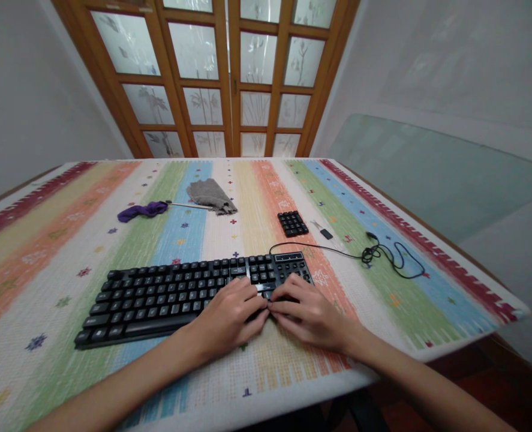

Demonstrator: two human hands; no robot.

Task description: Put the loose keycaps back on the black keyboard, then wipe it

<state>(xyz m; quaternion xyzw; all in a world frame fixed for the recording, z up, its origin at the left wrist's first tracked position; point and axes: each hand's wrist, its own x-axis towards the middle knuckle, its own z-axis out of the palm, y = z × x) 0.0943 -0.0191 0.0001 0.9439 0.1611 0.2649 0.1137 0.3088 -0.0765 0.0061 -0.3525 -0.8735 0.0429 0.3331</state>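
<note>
A black keyboard (167, 294) lies across the striped cloth near the table's front edge. My left hand (230, 315) rests on its right part, fingers bent over the keys near the arrow block. My right hand (308, 312) lies over the number pad end, its fingertips meeting those of the left hand. Both press or pinch at the same spot; what is between the fingertips is hidden. The keyboard's black cable (382, 255) runs right and ends in a loose coil.
A small black block of removed keys (292, 223) sits behind the keyboard, with a small tool (322, 230) beside it. A grey cloth (210, 195) and a purple-headed brush (146, 210) lie farther back. The table's right edge (472, 270) is close; wooden doors stand behind.
</note>
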